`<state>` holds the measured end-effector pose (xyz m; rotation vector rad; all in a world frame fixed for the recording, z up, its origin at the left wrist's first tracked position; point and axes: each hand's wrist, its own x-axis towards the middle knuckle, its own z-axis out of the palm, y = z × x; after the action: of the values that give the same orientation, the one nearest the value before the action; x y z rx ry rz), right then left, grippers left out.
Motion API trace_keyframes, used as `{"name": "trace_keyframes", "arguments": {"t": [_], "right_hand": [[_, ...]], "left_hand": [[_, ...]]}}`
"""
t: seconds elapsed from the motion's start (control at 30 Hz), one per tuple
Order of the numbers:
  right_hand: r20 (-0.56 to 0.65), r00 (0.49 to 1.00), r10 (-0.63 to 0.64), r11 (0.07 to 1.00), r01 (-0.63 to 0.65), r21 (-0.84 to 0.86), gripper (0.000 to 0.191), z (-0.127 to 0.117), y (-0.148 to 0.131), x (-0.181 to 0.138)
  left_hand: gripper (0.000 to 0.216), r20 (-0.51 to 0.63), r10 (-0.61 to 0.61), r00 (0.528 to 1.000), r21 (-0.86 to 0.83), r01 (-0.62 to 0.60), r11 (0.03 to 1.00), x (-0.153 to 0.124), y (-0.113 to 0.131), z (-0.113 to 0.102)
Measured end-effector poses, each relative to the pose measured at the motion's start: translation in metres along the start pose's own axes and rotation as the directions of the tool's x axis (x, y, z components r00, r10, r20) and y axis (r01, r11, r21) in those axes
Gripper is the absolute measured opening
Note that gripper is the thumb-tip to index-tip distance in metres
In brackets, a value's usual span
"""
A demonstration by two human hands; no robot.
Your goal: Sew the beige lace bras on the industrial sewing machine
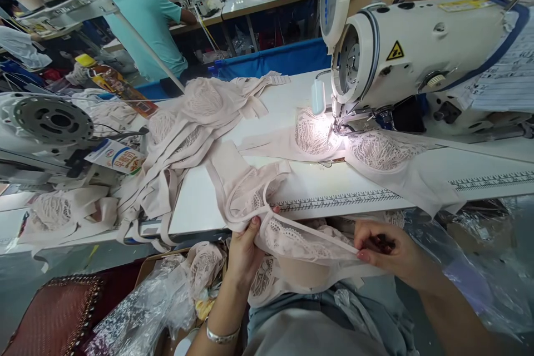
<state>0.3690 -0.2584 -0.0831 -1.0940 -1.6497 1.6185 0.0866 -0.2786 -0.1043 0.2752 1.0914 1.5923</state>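
Pinching down at lower centre, the left hand (246, 250) is clamping its thumb onto the pale edge band of a lace garment (300, 245), with the other fingers tucked out of sight under the fabric. To the right, the right hand (387, 253) is nipping the same band between thumb and forefinger. Its remaining fingers are curling around something small and dark (381, 243) that is too hidden to make out. The one garment is hanging taut between the two hands, just below the near edge of the white table (317, 183), and its lower part is dropping out of view into the lap.

One bracelet (221, 336) is showing on the left wrist, and both forearms are running off the bottom of the frame.

A second lace piece (354, 147) is lying under the needle of the sewing machine (417, 50), whose body is running off the right edge. A heap of pale garments (187, 122) is sprawling across the table at centre left, too tangled to count. Clear plastic is bunching at lower left (137, 311) and lower right (479, 267). One person in a teal shirt (146, 28) is standing at upper left.
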Motion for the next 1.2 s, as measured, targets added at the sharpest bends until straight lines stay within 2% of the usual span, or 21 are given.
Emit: {"name": "trace_keyframes", "arguments": {"t": [0.23, 0.5, 0.63, 0.97, 1.2], "right_hand": [[0.051, 0.995, 0.089, 0.995, -0.091, 0.047, 0.033, 0.0026, -0.0093, -0.0006], [0.092, 0.992, 0.092, 0.991, -0.101, 0.09, 0.025, -0.0004, -0.0068, -0.0009], [0.091, 0.992, 0.09, 0.989, -0.1, 0.109, 0.025, -0.0015, -0.005, -0.0016], [0.073, 0.992, 0.099, 0.988, -0.106, 0.109, 0.028, -0.0036, -0.0112, -0.0004], [0.093, 0.992, 0.084, 0.992, -0.092, 0.088, 0.025, -0.0067, -0.0016, -0.0015]], "left_hand": [[0.06, -0.029, 0.011, 1.0, -0.014, -0.011, 1.0, 0.0004, -0.0009, -0.0006], [0.061, -0.022, -0.007, 1.0, -0.015, 0.006, 1.0, 0.0008, 0.0009, -0.0008], [0.065, -0.011, -0.014, 1.0, -0.018, 0.014, 1.0, 0.0013, 0.0024, 0.0017], [0.065, -0.065, -0.032, 0.997, -0.034, 0.03, 0.999, 0.0006, 0.0023, 0.0043], [0.058, -0.063, -0.044, 0.997, -0.029, 0.042, 0.999, -0.0004, 0.0031, 0.0052]]}}
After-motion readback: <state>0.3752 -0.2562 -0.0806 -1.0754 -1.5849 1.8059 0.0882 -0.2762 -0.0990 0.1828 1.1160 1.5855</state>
